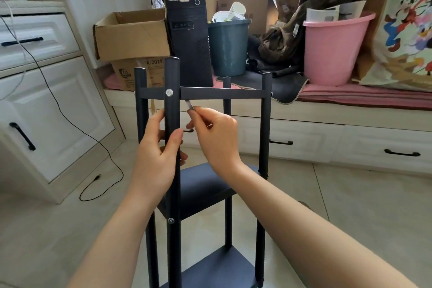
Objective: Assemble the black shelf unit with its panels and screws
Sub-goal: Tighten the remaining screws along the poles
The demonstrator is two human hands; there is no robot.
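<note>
Head view: front post (172, 110) is gripped by left hand (155, 156); hex key (189, 105), pinched in right hand (217, 140), is needed at top screw (169, 92), ten o'clock.

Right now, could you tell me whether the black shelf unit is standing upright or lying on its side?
Upright. The shelf unit has its posts vertical and its panels level, one above another. The left hand grips the nearest post.
</note>
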